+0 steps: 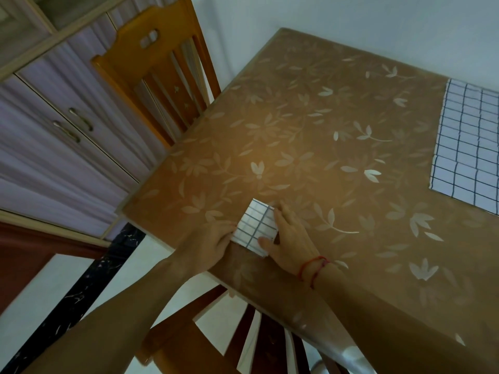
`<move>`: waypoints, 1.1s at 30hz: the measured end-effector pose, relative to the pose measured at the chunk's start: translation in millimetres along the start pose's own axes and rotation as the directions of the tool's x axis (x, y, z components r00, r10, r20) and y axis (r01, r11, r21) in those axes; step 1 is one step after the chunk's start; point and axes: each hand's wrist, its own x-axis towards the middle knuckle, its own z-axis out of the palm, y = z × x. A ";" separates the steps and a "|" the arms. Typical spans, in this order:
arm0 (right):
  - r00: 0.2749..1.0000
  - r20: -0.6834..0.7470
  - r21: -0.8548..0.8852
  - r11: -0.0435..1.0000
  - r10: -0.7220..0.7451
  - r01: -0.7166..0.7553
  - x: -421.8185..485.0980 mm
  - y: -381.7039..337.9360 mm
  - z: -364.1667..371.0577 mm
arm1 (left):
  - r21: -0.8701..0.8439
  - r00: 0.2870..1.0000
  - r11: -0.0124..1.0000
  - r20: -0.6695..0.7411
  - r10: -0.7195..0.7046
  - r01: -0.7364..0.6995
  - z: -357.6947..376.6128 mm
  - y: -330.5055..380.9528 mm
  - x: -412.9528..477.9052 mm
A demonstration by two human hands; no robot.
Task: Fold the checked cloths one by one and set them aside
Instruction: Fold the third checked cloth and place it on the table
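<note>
Fingers [282,213] straight and flat on opposite edges of the folded checked cloth [255,225].

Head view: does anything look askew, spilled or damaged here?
Nothing stands out. The folded checked cloth lies flat on the table, touched by the left hand and right hand; another cloth lies spread smooth at the right.
</note>
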 end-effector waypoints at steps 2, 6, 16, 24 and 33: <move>0.985 -0.169 0.173 0.985 0.042 -0.013 -1.1 -3.4 -8.3 | -0.137 0.987 0.980 -0.055 -0.154 0.145 -2.3 9.9 10.4; 0.910 -0.146 0.574 0.783 0.387 -0.241 -13.6 -10.9 -20.2 | -0.490 0.853 0.745 -0.003 -0.521 0.453 1.2 16.4 34.7; 0.812 0.239 0.909 0.172 0.532 -0.381 -6.9 -13.6 -19.2 | -0.745 0.748 0.451 0.095 -0.657 0.491 8.6 36.1 53.8; 0.806 0.300 0.921 0.063 0.510 -0.384 -9.1 -14.3 -24.9 | -0.730 0.744 0.459 0.101 -0.660 0.506 8.9 33.9 57.8; 0.801 0.290 0.913 0.101 0.524 -0.396 -10.0 -14.0 -20.6 | -0.707 0.740 0.487 0.077 -0.668 0.514 9.9 35.0 57.8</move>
